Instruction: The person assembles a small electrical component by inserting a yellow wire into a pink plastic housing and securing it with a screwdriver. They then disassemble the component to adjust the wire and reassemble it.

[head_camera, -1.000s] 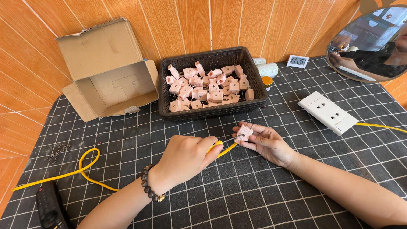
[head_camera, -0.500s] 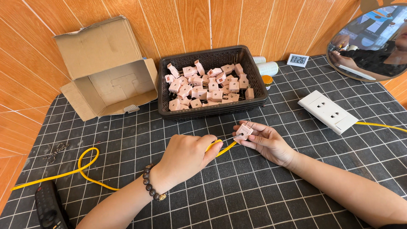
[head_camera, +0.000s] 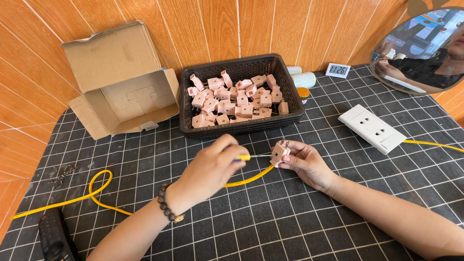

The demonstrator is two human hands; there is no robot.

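Just in front of the black basket (head_camera: pixel 241 126) of pink plugs, the right hand (head_camera: pixel 305 164) pinches one pink plug (head_camera: pixel 280 152) above the counter (head_camera: pixel 338 217). Meanwhile the left hand (head_camera: pixel 212 166) is closed around a yellow-handled screwdriver (head_camera: pixel 251 157), its thin shaft reaching to the plug. A yellow cable (head_camera: pixel 96 191) loops across the gridded mat, and a white socket strip (head_camera: pixel 371 128) lies off to the right.

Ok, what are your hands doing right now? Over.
Left hand grips a small screwdriver, tip at the pink plug. Right hand holds the plug. Nothing between them.
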